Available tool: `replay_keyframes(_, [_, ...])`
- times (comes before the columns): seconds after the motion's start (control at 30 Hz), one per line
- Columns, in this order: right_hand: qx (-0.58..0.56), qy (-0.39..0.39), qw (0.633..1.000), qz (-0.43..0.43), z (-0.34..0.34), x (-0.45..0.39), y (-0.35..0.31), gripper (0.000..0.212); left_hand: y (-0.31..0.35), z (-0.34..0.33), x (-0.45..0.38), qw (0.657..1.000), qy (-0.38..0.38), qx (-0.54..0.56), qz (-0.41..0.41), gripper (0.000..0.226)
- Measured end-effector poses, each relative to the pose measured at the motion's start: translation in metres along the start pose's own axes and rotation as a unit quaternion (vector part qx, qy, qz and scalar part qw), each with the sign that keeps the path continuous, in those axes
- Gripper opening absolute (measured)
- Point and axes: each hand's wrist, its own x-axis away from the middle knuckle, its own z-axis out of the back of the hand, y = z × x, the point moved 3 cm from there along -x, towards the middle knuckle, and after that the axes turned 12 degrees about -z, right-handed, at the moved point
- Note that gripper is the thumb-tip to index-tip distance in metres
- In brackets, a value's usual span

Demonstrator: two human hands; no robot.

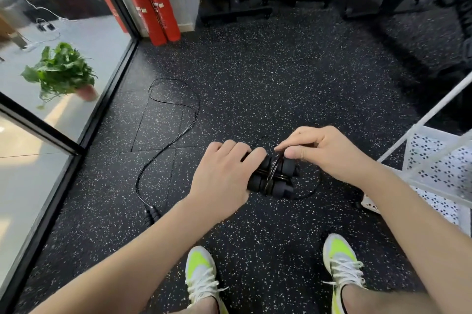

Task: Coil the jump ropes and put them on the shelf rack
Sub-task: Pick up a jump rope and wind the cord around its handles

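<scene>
— How far along are you?

— Partway. Measured from the rope bundle (274, 175) I'm holding: off to its left, the second jump rope (163, 139) lies loose on the floor, uncoiled, its two handles together at the near end. That one is untouched. My left hand (222, 175) grips the left end of the bundle, fingers curled over its two black handles. The cord is already wound round the middle of them several turns. Just right of the bundle, my right hand (324, 152) pinches the cord between thumb and fingertips; I judge I'm finishing the wrap, with a short loop still slack below.

— And the shelf rack?

— Further right of the bundle, the white shelf rack (434, 160). I see no rope on it.

— Counts?

— Two jump ropes: one nearly coiled, one left. One rack.
</scene>
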Motion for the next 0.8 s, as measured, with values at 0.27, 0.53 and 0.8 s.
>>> replay_keyframes(0.27, [-0.027, -0.047, 0.992, -0.113, -0.06, 0.009, 0.023, 0.041, -0.01, 0.021, -0.007, 0.995, 0.018, -0.019, 0.096, 0.065])
replay_keyframes(0.53, [0.123, -0.082, 0.981, -0.128, -0.089, 0.033, -0.014, 0.013, -0.016, 0.011, -0.02, 0.974, -0.094, -0.064, 0.195, 0.048])
replay_keyframes(0.8, [0.219, -0.12, 0.962, -0.111, -0.085, 0.048, -0.037, 0.024, -0.015, 0.002, -0.018, 0.953, -0.181, -0.07, 0.233, 0.049])
